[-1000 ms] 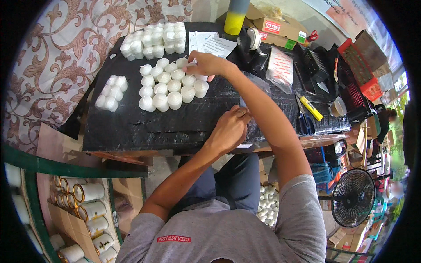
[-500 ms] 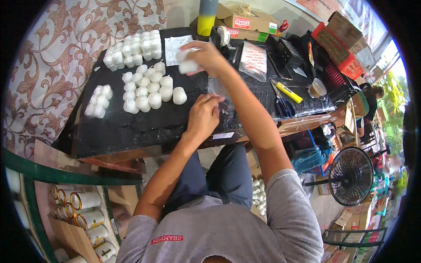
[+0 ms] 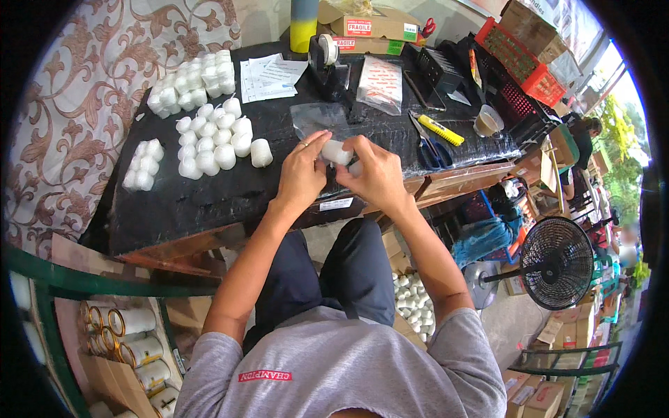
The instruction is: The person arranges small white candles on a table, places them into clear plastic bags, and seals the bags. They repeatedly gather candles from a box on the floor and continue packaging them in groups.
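Lowered, one white candle (image 3: 336,152) lies sideways, right fingers (image 3: 358,144) clamped on it, left fingers (image 3: 316,142) unclear.

Two hands (image 3: 302,174), one fan (image 3: 556,263)

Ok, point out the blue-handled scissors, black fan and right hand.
Blue-handled scissors (image 3: 430,143), head view: where blades meet handles.
Black fan (image 3: 557,263), head view: grille's middle.
Right hand (image 3: 378,174), head view: back of the hand.

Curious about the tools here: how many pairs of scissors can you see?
2: a blue-handled pair on the black table, left of the yellow tool, and what looks like a red-handled pair by the cardboard boxes at the back, blades unseen. Others may be hidden.
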Demonstrator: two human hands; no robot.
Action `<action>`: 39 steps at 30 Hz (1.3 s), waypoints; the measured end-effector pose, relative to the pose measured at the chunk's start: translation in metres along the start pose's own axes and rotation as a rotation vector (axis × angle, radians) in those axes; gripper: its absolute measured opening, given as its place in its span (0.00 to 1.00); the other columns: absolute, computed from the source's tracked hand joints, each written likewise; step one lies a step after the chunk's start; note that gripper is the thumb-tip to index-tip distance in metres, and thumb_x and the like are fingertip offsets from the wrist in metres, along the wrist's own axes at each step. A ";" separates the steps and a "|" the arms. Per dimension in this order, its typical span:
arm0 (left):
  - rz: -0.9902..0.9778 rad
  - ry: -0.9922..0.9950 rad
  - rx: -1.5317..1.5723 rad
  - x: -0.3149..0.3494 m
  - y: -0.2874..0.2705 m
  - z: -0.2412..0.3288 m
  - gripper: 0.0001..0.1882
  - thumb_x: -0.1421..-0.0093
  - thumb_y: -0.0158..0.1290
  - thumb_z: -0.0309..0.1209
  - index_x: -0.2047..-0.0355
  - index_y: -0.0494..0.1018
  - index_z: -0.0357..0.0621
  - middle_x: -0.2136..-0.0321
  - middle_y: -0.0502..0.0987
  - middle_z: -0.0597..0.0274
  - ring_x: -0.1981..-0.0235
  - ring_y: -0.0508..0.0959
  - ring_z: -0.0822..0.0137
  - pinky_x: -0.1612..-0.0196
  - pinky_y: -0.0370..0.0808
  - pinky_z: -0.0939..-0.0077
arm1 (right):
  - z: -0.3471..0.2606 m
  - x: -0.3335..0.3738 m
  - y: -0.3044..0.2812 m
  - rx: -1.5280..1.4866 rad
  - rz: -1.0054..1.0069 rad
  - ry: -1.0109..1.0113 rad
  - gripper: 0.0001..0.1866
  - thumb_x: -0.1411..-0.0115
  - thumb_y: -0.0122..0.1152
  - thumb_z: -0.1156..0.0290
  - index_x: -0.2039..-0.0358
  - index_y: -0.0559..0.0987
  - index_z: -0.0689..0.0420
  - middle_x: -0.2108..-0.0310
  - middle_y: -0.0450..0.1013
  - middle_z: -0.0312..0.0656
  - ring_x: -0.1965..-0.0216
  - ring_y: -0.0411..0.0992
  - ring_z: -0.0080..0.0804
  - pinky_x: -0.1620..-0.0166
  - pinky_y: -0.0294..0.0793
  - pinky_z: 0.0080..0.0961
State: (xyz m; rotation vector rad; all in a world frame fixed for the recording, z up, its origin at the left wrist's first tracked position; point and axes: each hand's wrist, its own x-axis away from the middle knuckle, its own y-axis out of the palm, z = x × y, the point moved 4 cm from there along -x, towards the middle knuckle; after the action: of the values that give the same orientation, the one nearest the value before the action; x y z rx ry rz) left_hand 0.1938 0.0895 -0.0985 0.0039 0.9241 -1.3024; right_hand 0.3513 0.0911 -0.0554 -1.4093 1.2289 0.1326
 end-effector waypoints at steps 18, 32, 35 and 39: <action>0.003 -0.014 0.182 -0.002 -0.006 0.003 0.24 0.44 0.52 0.14 0.46 0.76 0.41 0.46 0.78 0.54 0.56 0.82 0.61 0.62 0.78 0.76 | 0.039 0.018 0.010 -0.797 -0.029 1.030 0.15 0.34 0.61 0.56 0.65 0.71 0.53 0.68 0.68 0.32 0.70 0.73 0.29 0.72 0.75 0.32; -0.070 0.057 -0.001 -0.003 -0.021 0.006 0.25 0.47 0.50 0.13 0.48 0.77 0.38 0.48 0.78 0.49 0.47 0.78 0.50 0.45 0.75 0.64 | -0.013 0.018 0.021 -0.125 0.123 -0.035 0.22 0.52 0.68 0.81 0.56 0.73 0.59 0.57 0.72 0.49 0.58 0.73 0.52 0.58 0.76 0.41; -0.096 0.062 0.020 -0.002 -0.027 0.004 0.27 0.47 0.49 0.12 0.46 0.75 0.38 0.47 0.77 0.49 0.47 0.78 0.50 0.45 0.75 0.65 | -0.019 0.018 0.032 -0.106 0.099 -0.126 0.21 0.51 0.65 0.83 0.55 0.74 0.60 0.55 0.69 0.49 0.55 0.72 0.51 0.56 0.77 0.41; -0.084 0.094 0.011 -0.001 -0.029 -0.003 0.28 0.47 0.48 0.11 0.44 0.74 0.37 0.46 0.76 0.49 0.46 0.77 0.51 0.44 0.75 0.65 | -0.013 0.014 0.050 -0.153 0.048 -0.048 0.23 0.53 0.61 0.85 0.53 0.75 0.59 0.57 0.69 0.49 0.56 0.72 0.48 0.57 0.76 0.39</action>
State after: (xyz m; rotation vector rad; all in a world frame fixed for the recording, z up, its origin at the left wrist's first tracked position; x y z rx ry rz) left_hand 0.1689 0.0826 -0.0856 0.0357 1.0056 -1.3948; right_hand 0.3153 0.0859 -0.0941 -1.5001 1.2338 0.2979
